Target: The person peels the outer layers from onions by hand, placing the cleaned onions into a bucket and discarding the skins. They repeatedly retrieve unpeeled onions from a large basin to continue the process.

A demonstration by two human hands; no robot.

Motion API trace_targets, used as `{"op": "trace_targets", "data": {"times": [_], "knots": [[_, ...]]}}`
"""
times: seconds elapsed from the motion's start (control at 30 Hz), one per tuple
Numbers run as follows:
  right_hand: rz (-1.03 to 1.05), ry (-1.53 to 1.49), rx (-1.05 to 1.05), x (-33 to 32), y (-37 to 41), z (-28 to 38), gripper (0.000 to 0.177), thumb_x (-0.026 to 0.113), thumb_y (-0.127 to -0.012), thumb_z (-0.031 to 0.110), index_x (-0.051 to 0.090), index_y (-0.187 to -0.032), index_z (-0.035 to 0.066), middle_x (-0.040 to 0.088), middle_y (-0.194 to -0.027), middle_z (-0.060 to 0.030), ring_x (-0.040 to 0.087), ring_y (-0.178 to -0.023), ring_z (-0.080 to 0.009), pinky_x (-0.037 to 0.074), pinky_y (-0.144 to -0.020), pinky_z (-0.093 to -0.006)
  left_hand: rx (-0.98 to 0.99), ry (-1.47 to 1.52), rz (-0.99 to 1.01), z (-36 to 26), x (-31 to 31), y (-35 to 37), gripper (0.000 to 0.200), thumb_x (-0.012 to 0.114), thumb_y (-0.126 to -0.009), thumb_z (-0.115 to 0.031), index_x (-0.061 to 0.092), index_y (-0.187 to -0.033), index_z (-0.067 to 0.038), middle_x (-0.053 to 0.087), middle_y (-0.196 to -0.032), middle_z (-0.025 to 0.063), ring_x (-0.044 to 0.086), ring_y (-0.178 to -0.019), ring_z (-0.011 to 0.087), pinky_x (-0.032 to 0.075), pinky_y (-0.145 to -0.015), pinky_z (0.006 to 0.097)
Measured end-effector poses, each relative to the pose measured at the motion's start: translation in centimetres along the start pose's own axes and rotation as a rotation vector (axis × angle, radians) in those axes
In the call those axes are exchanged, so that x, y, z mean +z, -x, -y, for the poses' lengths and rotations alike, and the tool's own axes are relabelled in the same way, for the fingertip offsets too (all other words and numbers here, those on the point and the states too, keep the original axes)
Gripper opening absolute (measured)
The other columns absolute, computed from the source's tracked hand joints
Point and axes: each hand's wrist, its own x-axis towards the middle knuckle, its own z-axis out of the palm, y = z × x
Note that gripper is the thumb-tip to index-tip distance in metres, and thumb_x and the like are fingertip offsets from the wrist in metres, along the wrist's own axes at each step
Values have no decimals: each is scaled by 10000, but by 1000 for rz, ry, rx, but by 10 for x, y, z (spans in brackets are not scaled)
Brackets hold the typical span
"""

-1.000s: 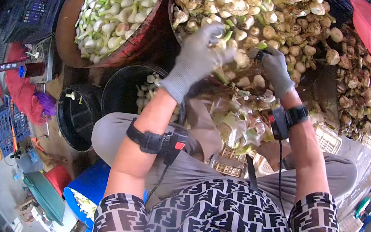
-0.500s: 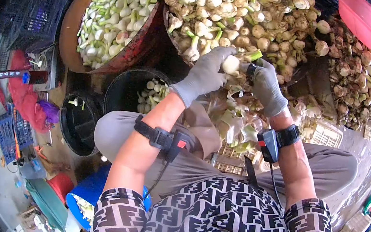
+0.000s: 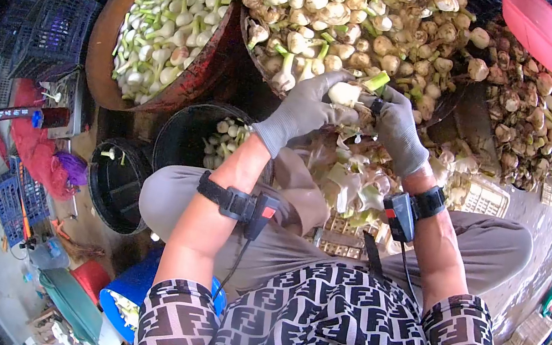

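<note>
My left hand (image 3: 304,108), in a grey glove, grips a white bulb with a short green stalk (image 3: 346,93) in front of me. My right hand (image 3: 394,128), also in a grey glove, is closed on a small dark-handled tool (image 3: 375,104) pressed against that bulb's stalk end. Both hands hover just below a big heap of unpeeled bulbs (image 3: 372,21). Loose pale peelings (image 3: 354,181) are piled on my lap under the hands.
A rust-brown basin (image 3: 106,37) of cleaned white bulbs sits at the upper left. Below it stand a black bucket (image 3: 181,136) holding several peeled bulbs and a second black bucket (image 3: 109,178). A red basin (image 3: 544,31) is top right; dirty bulbs (image 3: 544,121) spread at the right.
My left hand came down from the heap with one bulb, and my right hand closed in on it with the tool. Since half a second ago both hands have barely shifted.
</note>
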Motion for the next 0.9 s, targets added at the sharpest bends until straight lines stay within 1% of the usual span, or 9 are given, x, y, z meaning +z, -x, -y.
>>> {"op": "trace_targets", "data": {"times": [0.07,0.3,0.37,0.47,0.63,0.7,0.77,0.8,0.9], "knots": [[-18,-29,-16,-3,-2,-5,205,545,-797,-7,594,-996,-13,621,-905,-44,567,-745,-95,461,-657,-220,-131,413,121,13,-3,-2,463,625,-808,-139,443,-1203,21,583,-1036,53,537,-941,78,434,-825,221],[-158,126,-76,9,-2,-3,193,562,-814,31,580,-1003,-7,613,-860,-23,558,-699,-78,461,-625,-205,-342,890,-7,3,-4,-2,386,382,-925,-341,532,-1107,-37,595,-960,35,568,-850,95,480,-741,226],[-127,39,-25,9,-5,-3,193,566,-824,57,569,-1003,-17,608,-857,-23,555,-696,-72,462,-614,-200,-59,411,2,21,-5,-4,367,438,-913,-288,500,-1153,-18,587,-981,33,551,-867,88,453,-777,215],[-103,-33,27,5,-7,-3,185,575,-821,63,569,-984,-26,605,-849,-25,553,-682,-73,463,-586,-206,-99,478,-45,-7,0,3,403,497,-882,-188,434,-1228,10,567,-1028,33,524,-901,81,423,-806,209],[-102,-83,6,11,-3,2,251,450,-763,-96,577,-967,-26,606,-843,-36,563,-687,-93,479,-582,-229,57,353,-23,-3,-4,7,446,476,-891,-312,404,-1273,-94,573,-1004,67,550,-817,122,458,-720,208],[-127,217,-77,4,-7,-8,346,386,-718,-127,581,-984,-24,612,-868,-43,572,-716,-101,487,-618,-233,-97,523,-57,-3,-5,5,434,445,-893,-393,440,-1226,-114,582,-949,57,567,-743,124,477,-597,220],[-164,357,-131,-2,-7,-18,332,425,-718,-110,601,-978,-3,624,-874,-36,574,-742,-97,478,-655,-227,-570,1029,-140,-10,0,-1,442,396,-895,-459,504,-1135,-104,593,-878,23,575,-675,107,479,-434,246],[-188,348,-148,0,-6,-16,273,496,-741,-78,619,-964,17,632,-867,-26,571,-753,-89,465,-674,-219,-526,982,-152,-30,1,2,430,401,-891,-464,478,-1148,-128,584,-820,11,552,-554,122,464,-418,237],[-183,355,-241,3,-3,-14,238,574,-760,-37,626,-980,37,639,-887,-21,567,-799,-83,448,-723,-214,-471,751,-70,-15,0,-3,388,463,-884,-402,471,-1160,-129,587,-788,13,546,-554,115,447,-403,229]]}}
